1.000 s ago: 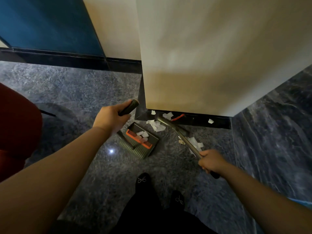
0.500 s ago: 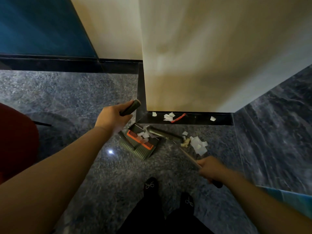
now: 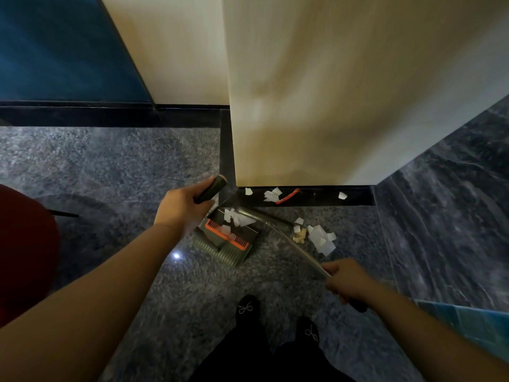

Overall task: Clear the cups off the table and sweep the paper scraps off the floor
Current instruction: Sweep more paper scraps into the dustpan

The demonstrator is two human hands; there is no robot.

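A person stands over a dark speckled stone floor at the foot of a pale beige cabinet corner, sweeping torn white paper scraps toward a dark grey plastic dustpan with an orange comb edge. The left hand wraps its grip around the dustpan's black upright handle; the right hand closes round the thin metal shaft of a broom, whose head lies at the pan's mouth.

The scraps sit in three places: a few already in the pan, a loose cluster with one crumpled yellowish wad just right of the shaft, and several against the black skirting beside an orange strip (one small piece lies apart, farther right).

The broom's long axis runs diagonally, from the right hand at lower right up to its head at upper left, pointing into the pan. The pan's open mouth faces up and right, toward the cabinet.

Risks, as a judgement: the cluster lies on the far side of the shaft, so a stroke from here could miss it or scatter the light pieces. Those tight against the skirting may escape the bristles. A tilt of the pan could spill what it holds. No cups or surface are in view.
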